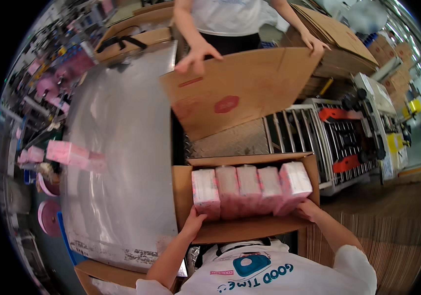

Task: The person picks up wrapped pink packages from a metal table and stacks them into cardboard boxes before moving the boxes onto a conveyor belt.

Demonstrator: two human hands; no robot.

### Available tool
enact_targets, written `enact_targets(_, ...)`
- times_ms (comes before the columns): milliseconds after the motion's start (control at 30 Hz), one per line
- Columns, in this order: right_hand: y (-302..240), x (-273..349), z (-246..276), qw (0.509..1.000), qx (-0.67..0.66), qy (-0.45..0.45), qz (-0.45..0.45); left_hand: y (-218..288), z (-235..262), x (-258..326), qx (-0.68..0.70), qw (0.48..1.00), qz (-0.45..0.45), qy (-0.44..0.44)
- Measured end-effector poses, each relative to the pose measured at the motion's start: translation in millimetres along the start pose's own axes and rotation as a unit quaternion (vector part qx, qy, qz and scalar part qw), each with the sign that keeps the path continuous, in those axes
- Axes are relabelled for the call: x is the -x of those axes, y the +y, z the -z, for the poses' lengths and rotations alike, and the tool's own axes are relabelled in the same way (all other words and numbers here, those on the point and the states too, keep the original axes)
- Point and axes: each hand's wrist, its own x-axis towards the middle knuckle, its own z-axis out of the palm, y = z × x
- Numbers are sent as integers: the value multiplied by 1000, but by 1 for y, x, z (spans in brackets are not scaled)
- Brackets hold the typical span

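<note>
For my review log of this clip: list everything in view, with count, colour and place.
packs: five, pink and white, in a row inside the open box
open box: one, brown, in front of the person
flat carton: one, brown, held by a co-worker across the table
metal table: one, silver, left
loose packs: pink, left edge of the table
roller conveyor: one, grey with orange parts, right
stacked flat cartons: brown, upper right
left hand: at the row's left end
right hand: at the row's right end
</note>
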Motion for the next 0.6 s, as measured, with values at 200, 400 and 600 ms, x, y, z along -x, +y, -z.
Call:
enact_targets(200,-24,5,-9,888,394,57,230,41,1,13,-52,995,-68,47)
enact_targets(400,-76,-32,-77,780,597,89,165,72,47,78,-85,963,-160,197)
enact_targets(600,-55,-210,-103,817,538,17,206,3,172,219,-236,764,-151,581)
